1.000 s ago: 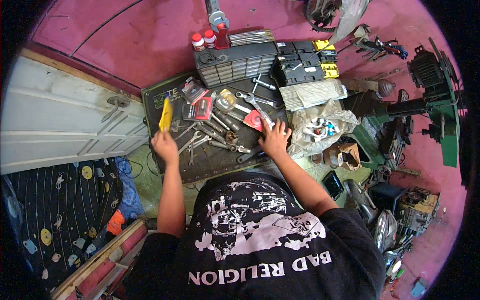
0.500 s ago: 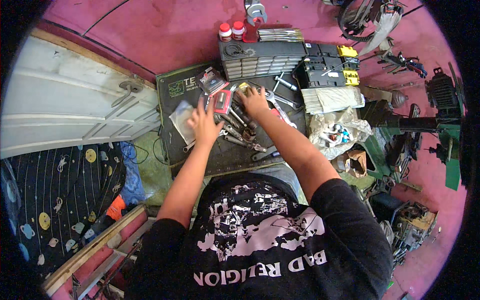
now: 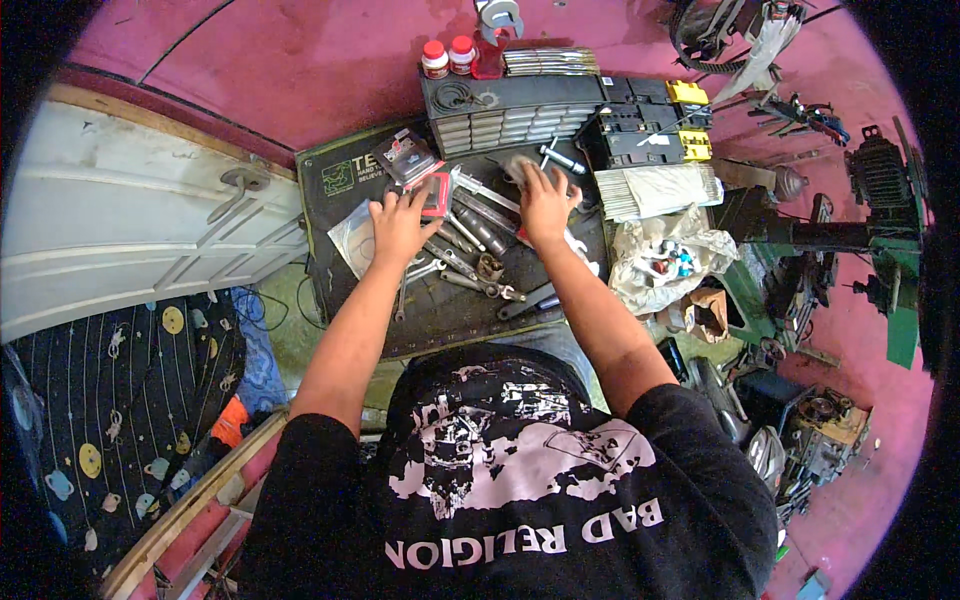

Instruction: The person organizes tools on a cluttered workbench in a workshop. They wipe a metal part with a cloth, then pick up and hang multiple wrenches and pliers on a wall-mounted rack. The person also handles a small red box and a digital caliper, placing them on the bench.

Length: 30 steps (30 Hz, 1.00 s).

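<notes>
My left hand (image 3: 400, 228) rests with its fingers apart over a red-edged package (image 3: 438, 193). Beside it lie a clear plastic sleeve (image 3: 352, 240) and a dark blister pack (image 3: 407, 158). On the right, my right hand (image 3: 547, 208) is bent over the bench, a small blurred, greyish thing (image 3: 517, 168) at its fingertips; its kind cannot be made out. Between my hands is a heap of metal tools: several wrenches (image 3: 452, 262), dark sockets or shafts (image 3: 478, 232) and a silver caliper-like tool (image 3: 478, 186). A T-handled tool (image 3: 562, 158) lies just beyond my right hand.
A dark mat (image 3: 330, 160) covers the bench. Behind stand a drawer organiser (image 3: 515, 125), black-and-yellow cases (image 3: 650, 125) and two red-capped bottles (image 3: 435, 62). At right are a pale stack (image 3: 655, 190), a crumpled bag (image 3: 640, 235) and a green machine (image 3: 900, 330). A white door (image 3: 150, 220) is left.
My right hand has moved right, the blurred thing moving with it, uncovering tools in the heap. My left hand has come down onto the red-edged package. The view has shifted slightly.
</notes>
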Each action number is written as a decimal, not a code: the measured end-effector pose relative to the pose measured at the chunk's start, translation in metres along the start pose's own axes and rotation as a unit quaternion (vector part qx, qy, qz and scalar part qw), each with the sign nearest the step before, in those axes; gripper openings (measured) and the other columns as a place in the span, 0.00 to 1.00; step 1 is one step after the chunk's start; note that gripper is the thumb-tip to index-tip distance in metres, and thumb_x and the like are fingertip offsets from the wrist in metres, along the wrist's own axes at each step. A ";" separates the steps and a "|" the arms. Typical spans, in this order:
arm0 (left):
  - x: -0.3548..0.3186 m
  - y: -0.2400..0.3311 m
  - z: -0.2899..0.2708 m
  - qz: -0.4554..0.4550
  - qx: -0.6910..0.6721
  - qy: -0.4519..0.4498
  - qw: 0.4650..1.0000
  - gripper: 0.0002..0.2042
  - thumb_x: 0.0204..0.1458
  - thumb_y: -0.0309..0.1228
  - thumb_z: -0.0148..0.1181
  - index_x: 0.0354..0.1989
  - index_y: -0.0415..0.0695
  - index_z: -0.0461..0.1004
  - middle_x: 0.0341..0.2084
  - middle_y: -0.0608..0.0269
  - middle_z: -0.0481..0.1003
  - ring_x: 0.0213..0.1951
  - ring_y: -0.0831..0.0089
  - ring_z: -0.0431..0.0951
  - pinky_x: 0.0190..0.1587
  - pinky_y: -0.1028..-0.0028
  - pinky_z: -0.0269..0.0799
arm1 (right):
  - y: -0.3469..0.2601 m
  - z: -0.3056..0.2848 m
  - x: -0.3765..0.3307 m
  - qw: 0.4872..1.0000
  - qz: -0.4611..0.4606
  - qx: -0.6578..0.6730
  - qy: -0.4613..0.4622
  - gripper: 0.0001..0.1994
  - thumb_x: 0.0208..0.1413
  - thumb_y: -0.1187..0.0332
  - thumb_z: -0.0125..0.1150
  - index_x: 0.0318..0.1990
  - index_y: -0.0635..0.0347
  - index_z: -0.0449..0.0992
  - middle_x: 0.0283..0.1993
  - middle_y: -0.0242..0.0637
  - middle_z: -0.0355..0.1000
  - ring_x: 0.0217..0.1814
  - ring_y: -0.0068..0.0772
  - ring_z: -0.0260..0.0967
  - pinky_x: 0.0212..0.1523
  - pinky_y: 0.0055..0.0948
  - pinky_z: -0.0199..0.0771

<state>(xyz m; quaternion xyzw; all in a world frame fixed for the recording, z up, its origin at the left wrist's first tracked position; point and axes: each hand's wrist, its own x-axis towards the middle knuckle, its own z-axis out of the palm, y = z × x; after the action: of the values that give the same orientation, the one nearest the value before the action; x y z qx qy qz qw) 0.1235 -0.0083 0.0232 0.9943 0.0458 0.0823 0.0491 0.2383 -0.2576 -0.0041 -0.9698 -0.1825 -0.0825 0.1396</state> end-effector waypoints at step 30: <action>-0.102 0.118 0.014 -0.006 -0.142 -0.115 0.983 0.37 0.56 0.51 0.59 0.70 0.44 0.60 0.57 0.53 0.71 0.55 0.54 0.66 0.57 0.51 0.57 | -0.003 -0.041 -0.131 0.959 -0.149 0.064 -0.233 0.37 0.56 0.41 0.59 0.73 0.25 0.56 0.57 0.34 0.75 0.65 0.44 0.62 0.62 0.70 0.49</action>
<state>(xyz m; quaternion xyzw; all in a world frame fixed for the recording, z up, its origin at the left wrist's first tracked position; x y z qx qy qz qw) 0.0352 -0.1361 0.0057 0.9798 0.0334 -0.0273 0.1952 0.1124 -0.3101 0.0075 -0.9129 -0.3572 0.1382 0.1411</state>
